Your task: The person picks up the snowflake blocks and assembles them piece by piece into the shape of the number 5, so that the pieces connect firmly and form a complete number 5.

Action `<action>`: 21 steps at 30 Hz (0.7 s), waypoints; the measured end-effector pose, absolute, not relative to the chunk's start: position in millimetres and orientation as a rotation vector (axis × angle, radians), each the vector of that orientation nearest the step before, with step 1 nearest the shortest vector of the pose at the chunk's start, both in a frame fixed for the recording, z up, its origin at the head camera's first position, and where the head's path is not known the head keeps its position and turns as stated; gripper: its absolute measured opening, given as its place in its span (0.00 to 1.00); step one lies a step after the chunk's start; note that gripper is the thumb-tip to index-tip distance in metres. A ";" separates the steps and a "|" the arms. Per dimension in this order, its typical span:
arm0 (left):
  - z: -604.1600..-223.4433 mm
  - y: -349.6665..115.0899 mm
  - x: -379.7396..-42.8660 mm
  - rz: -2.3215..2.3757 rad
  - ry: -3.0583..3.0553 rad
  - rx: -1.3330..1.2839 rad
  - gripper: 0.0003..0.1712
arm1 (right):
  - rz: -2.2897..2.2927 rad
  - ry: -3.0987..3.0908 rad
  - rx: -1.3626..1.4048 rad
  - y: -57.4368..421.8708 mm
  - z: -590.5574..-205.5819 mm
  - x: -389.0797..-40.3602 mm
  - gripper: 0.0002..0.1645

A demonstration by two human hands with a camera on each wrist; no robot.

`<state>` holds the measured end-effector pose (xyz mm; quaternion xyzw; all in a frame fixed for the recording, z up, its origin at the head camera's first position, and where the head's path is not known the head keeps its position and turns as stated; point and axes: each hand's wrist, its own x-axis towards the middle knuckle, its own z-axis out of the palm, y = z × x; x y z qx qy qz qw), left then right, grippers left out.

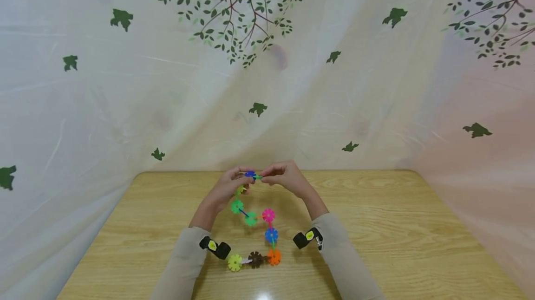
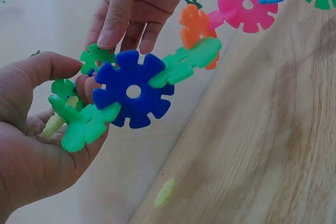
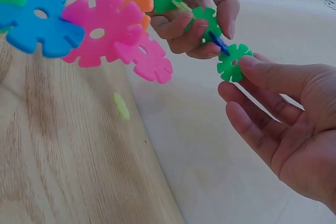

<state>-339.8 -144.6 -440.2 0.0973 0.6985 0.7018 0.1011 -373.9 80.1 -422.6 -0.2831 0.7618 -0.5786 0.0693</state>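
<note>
A chain of notched, flower-shaped plastic discs, slotted together in several colours, runs from the hands toward the person in the head view. My left hand (image 1: 225, 189) holds its far end, fingers curled about a green disc (image 3: 211, 16) there. Beyond those fingers a blue disc (image 3: 219, 43), seen edge-on, joins that disc to an end green disc (image 3: 229, 70). My right hand (image 1: 288, 179) pinches this end disc between thumb and fingers. In the left wrist view, a dark blue disc (image 2: 116, 95) hangs between green ones close to the left fingers.
Nearer the person, the chain passes a pink disc (image 1: 268, 211), an orange disc (image 1: 274, 261) and a brown disc (image 1: 252, 263) to a yellow disc (image 1: 231, 263). A pale yellow disc (image 3: 121, 106) lies on the wooden table (image 1: 397, 235). A printed curtain (image 1: 301, 119) hangs behind.
</note>
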 end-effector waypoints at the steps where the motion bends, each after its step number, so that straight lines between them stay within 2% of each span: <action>1: -439.2 -145.4 -339.7 2.076 2.066 0.275 0.22 | -1.739 2.296 -0.857 79.6 -422.4 -374.1 0.10; 14: -431.2 -167.8 -343.4 2.091 2.060 0.183 0.22 | -1.578 2.331 -0.880 72.1 -430.8 -381.3 0.14; 21: -428.4 -175.4 -342.5 2.098 2.049 0.197 0.22 | -1.417 2.313 -0.914 60.4 -442.0 -397.5 0.16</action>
